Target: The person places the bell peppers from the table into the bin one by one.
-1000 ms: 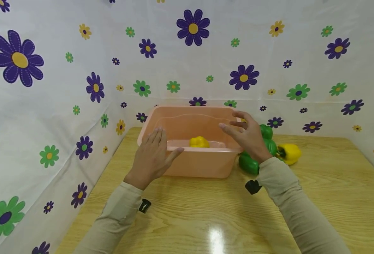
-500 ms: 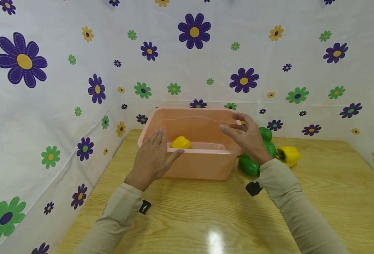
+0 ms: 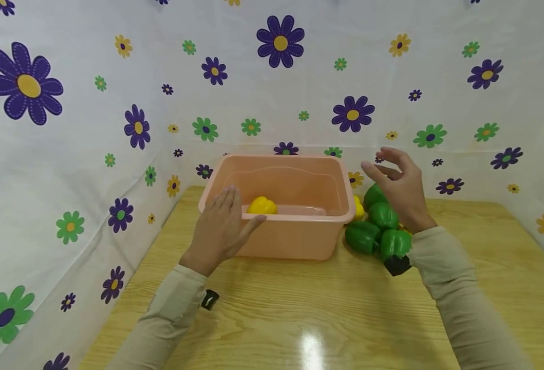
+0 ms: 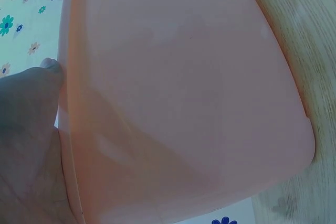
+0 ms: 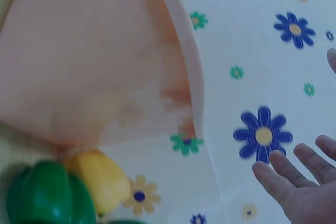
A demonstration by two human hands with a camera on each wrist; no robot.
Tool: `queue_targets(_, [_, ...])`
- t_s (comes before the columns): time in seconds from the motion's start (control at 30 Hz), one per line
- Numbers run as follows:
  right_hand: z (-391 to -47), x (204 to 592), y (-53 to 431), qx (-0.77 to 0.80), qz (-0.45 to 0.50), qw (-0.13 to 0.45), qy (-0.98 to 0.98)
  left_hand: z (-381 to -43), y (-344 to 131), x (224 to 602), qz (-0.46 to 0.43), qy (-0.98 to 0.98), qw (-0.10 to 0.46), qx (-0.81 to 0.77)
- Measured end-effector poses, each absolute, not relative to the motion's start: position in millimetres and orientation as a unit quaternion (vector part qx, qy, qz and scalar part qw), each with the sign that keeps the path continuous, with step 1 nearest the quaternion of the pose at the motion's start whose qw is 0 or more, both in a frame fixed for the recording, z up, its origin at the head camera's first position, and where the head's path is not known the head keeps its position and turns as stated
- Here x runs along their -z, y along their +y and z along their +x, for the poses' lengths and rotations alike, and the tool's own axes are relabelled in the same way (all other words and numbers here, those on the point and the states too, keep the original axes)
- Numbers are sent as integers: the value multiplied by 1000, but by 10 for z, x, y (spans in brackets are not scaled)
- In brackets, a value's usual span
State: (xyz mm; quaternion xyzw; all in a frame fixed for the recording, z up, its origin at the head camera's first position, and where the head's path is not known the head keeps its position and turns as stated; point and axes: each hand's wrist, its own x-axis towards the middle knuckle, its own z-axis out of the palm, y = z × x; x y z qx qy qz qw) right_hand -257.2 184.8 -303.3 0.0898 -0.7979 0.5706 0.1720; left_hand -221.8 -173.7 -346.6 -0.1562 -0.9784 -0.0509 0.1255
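Note:
A pink plastic tub [image 3: 290,239] stands on the table with one yellow bell pepper [image 3: 262,206] inside, near its left end. My left hand [image 3: 221,226] rests on the tub's near-left rim, fingers straight and thumb spread along the edge; the left wrist view shows the thumb against the rim. Above the peppers to the right of the tub, my right hand [image 3: 401,187] hangs in the air with loosely bent fingers, holding nothing. Below it lie several green bell peppers [image 3: 383,216] in a heap. A yellow bell pepper [image 5: 100,182] lies between them and the tub.
The wooden table [image 3: 272,308] reaches a white flowered cloth [image 3: 253,92] at the back and left. More yellow shows behind the green peppers, mostly hidden by my right hand. A dark wrist camera [image 3: 397,265] sits under the right sleeve.
The yellow bell pepper in the tub has shifted left, away from the middle. My right hand has moved right, from the tub's right rim to over the green peppers. My left hand has stayed.

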Motion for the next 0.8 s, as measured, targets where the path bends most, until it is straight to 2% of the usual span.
queue_targets(0.27, [-2607,3066,2300,-531,27,166,-831,-2223,-1762,3444,-153,-979,127,47])
queue_targets(0.8, [-2688,3509,2767,-518,-64,153,-839,-2216,-1739,3460,-159,-977,132,55])
